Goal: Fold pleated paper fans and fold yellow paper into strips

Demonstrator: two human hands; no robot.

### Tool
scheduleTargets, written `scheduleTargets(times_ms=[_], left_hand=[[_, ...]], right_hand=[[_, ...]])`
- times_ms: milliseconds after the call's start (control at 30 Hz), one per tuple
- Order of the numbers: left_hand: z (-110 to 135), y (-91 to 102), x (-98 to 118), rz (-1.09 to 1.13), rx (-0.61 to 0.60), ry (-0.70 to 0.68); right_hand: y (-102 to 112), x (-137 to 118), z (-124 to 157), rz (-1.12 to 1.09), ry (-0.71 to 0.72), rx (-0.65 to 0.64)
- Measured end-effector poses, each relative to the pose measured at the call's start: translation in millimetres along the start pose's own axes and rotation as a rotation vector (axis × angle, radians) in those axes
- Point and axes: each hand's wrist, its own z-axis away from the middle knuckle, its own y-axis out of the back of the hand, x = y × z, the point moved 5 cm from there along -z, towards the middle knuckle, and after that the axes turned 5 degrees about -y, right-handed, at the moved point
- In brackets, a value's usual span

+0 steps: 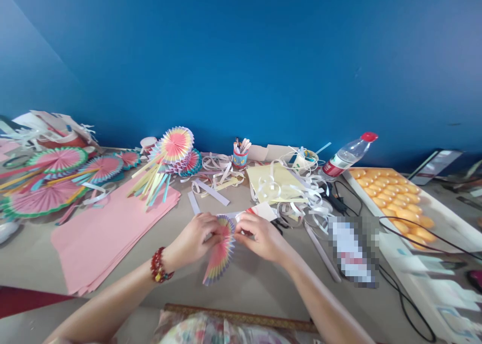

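Observation:
Between my two hands, a pleated paper fan (221, 256) in pink, yellow and purple is held partly spread, just above the table. My left hand (201, 236), with a red bead bracelet at the wrist, pinches its left side. On the right edge of the folds, the fingers of my right hand (259, 233) are closed. A white card with red print (265, 211) lies just behind my right hand. Two pale paper strips (213, 192) lie beyond my left hand. My fingertips partly hide the upper folds of the fan.
Pink paper sheets (113, 238) lie to the left, with finished paper fans (176, 145) on and beside them. Behind are a pen cup (240, 158) and curled paper strips (271, 186). A plastic bottle (348, 155), black cable (399, 289) and box of orange rounded pieces (391, 198) stand right.

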Motion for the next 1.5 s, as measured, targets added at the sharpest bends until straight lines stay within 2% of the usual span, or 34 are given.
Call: scheduleTargets(times_ms=[167, 367, 500, 633, 667, 867, 967, 1100, 1167, 1500], left_hand=[[-4.8, -0.4, 8.6, -0.191, -0.096, -0.054], [-8.1, -4.5, 17.0, -0.242, -0.111, -0.102], [-10.3, -8.3, 16.0, -0.080, -0.103, -0.083], [-9.0, -10.8, 6.7, 0.203, -0.098, 0.030], [-8.0, -11.5, 4.3, 0.262, -0.101, 0.051], [-4.3, -18.8, -6.7, 0.493, -0.108, 0.099], [-4.3, -23.2, -9.9, 0.528, -0.113, 0.111], [-3.5, -27.0, -13.1, 0.565, -0.133, 0.109], [-2.3, -28.2, -15.2, 0.590, -0.146, 0.118], [-1.0, -30.0, -17.1, 0.680, -0.154, 0.192]], right_hand=[[7.9, -12.2, -7.4, 0.076, 0.014, -0.020], [7.9, -19.2, -20.4, 0.039, 0.029, -0.019], [6.2, -13.9, -30.7, -0.114, 0.004, 0.014], [16.6, -5.5, -26.1, -0.173, -0.053, 0.230], [17.7, -5.1, -21.9, -0.177, -0.046, 0.251], [-2.4, -9.8, 3.1, -0.086, 0.055, 0.091], [-11.0, -8.2, 5.7, -0.050, 0.028, 0.081], [-10.6, -10.3, 6.2, -0.081, 0.006, 0.114], [-11.0, -12.9, 8.0, -0.129, 0.000, 0.088], [-31.1, -6.0, 17.0, -0.310, -0.233, -0.030]])
